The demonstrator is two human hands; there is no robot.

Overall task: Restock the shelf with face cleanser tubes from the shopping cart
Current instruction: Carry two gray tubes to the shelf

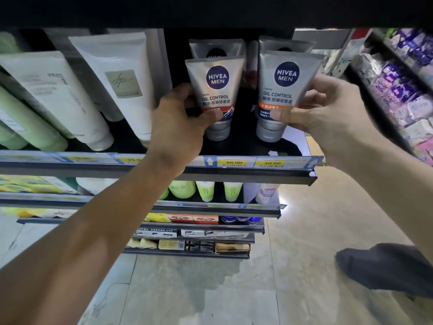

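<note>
Nivea Men tubes stand cap-down on the shelf [234, 146]: our left hand [180, 118] pinches one [216, 90] at 12 o'clock, our right hand [328, 113] pinches another [287, 90] at 1 o'clock. Two more stand behind; cart unseen, remainder unknown.

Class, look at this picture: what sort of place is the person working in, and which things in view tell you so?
Most likely a shop's skincare aisle. Yellow price tags line the shelf edge, cleanser tubes stand in rows facing out, and more stocked shelves run below.
</note>
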